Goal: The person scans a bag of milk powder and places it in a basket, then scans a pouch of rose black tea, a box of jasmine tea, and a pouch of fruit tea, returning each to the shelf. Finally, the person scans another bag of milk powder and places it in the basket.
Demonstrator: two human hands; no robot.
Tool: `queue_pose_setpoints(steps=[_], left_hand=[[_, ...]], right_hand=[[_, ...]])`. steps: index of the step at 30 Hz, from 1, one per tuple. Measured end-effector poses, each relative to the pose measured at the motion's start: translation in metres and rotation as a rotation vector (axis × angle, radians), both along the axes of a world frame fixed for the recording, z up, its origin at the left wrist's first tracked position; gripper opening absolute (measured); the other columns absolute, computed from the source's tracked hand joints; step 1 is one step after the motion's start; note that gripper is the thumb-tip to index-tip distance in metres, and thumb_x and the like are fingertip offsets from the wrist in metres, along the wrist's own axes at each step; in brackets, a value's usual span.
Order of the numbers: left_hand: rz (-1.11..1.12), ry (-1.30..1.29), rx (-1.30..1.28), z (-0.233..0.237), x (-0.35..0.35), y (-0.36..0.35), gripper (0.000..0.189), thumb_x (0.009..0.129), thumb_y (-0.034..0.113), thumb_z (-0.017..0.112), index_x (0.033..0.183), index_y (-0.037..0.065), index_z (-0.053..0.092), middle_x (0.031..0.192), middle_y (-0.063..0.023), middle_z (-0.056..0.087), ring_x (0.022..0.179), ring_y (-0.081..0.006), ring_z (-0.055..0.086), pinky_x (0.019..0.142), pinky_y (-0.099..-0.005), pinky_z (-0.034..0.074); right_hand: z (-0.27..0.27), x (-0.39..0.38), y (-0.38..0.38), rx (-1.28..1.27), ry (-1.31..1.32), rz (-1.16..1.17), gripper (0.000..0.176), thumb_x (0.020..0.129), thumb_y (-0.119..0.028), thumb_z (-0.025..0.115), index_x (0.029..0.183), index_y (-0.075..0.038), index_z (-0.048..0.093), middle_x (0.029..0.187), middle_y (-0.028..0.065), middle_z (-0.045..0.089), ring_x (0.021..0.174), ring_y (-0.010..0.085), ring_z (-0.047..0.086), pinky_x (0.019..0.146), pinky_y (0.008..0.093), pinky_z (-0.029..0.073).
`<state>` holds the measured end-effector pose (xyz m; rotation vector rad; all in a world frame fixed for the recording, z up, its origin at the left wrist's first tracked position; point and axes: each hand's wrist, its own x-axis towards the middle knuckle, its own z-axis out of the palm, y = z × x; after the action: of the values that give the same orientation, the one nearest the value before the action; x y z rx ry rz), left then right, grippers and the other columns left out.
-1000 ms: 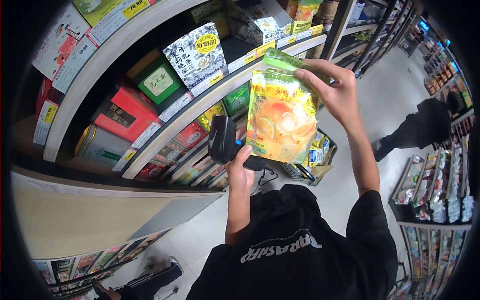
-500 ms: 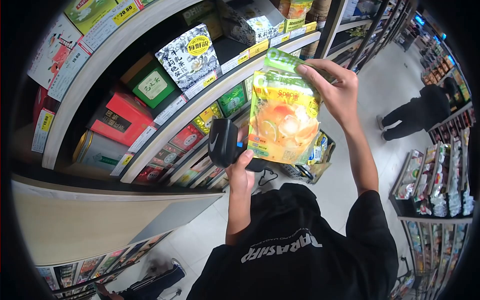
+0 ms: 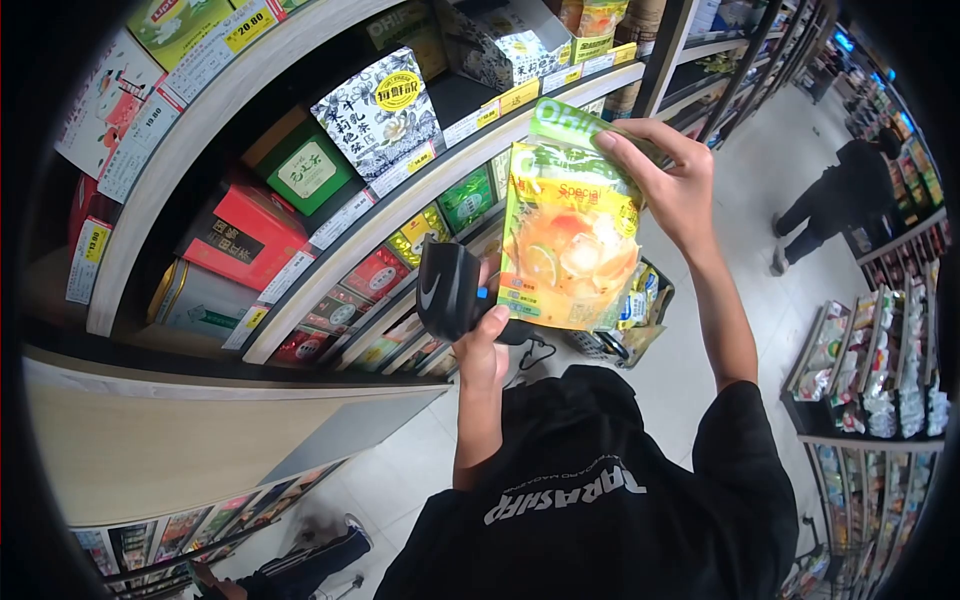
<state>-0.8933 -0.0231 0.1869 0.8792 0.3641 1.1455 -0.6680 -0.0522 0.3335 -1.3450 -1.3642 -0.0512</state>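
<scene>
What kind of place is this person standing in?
Probably a supermarket aisle: shelves carry boxes and yellow price tags, and the left hand holds a handheld scanner beside a pouch in the right hand.

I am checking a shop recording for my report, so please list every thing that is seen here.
yellow-green plastic pouch with fruit picture: one, yellow and green, held before the shelves
black handheld scanner: one, black, beside the pouch's lower left
white flowered carton: one, white, upper shelf
green square box: one, green, left of the carton
red flat box: one, red, shelf below
yellow price labels: many, yellow, along shelf edges
wire basket of packets: one, dark, floor behind the pouch
other person in black clothes: one, black, aisle at right
left hand: one, closed on the scanner
right hand: one, holding the pouch's top
</scene>
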Motion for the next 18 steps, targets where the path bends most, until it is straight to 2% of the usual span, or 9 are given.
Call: queue_pose_setpoints(steps=[14, 17, 18], left_hand=[[-0.022, 0.033, 0.019, -0.0084, 0.0001, 0.0051, 0.083, 0.072, 0.024, 0.066, 0.141, -0.011, 0.038, 0.135, -0.0187, 0.051, 0.125, -0.0262, 0.051, 0.109, -0.0397, 0.039], [0.015, 0.029, -0.045, -0.0073, 0.0030, 0.0011, 0.082, 0.073, 0.023, 0.065, 0.142, -0.010, 0.036, 0.138, -0.0182, 0.049, 0.127, -0.0259, 0.049, 0.110, -0.0399, 0.038], [0.036, 0.033, -0.031, -0.0081, 0.0037, 0.0013, 0.081, 0.074, 0.022, 0.065, 0.143, -0.010, 0.035, 0.139, -0.0179, 0.048, 0.128, -0.0258, 0.048, 0.111, -0.0401, 0.037]], right_hand=[[-0.0048, 0.0034, 0.0024, 0.010, 0.021, 0.002, 0.019, 0.088, -0.015, 0.073, 0.097, 0.003, 0.072, 0.079, 0.0080, 0.073, 0.072, 0.0086, 0.067, 0.063, 0.0239, 0.053], [-0.0070, 0.0020, 0.0028, -0.030, 0.094, -0.040, 0.023, 0.089, -0.014, 0.071, 0.106, 0.002, 0.070, 0.097, 0.0118, 0.072, 0.091, 0.0133, 0.067, 0.078, 0.0278, 0.053], [-0.0083, 0.0018, 0.0040, 0.059, 0.011, -0.081, 0.026, 0.089, -0.014, 0.070, 0.110, 0.000, 0.068, 0.105, 0.0127, 0.069, 0.099, 0.0151, 0.064, 0.084, 0.0296, 0.051]])
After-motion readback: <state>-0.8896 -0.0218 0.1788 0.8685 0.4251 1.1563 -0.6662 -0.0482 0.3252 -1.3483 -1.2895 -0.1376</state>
